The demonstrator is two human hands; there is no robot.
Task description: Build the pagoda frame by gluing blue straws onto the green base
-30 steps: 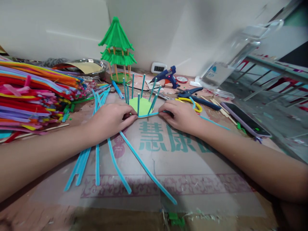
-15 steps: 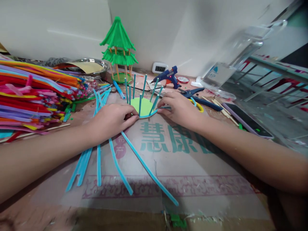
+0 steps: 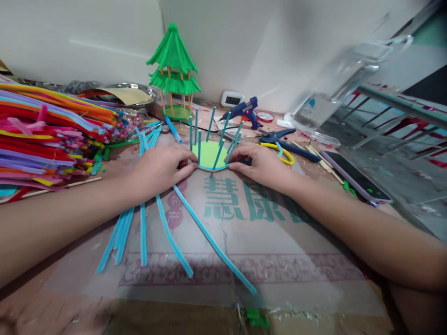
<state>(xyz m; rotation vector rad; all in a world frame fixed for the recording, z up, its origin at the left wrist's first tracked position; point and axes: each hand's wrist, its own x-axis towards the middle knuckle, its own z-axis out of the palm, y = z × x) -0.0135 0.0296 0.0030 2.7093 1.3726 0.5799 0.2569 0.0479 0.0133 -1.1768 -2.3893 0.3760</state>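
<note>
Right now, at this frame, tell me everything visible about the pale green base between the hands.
The pale green base is a flat, paper-like panel. Slim blue posts rise around its edge, left ones nearly upright, right ones tilted rightward. A fuzzy-looking blue strip follows its near edge, bent at a blunt corner. The left hand and right hand pinch that strip at the near edge's two sides.

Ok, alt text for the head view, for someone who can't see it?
Left hand and right hand hold a green disc ringed with blue sticks, a blue strip along its near edge. Loose strips lie under the left forearm; a green pagoda and glue gun sit behind.
</note>
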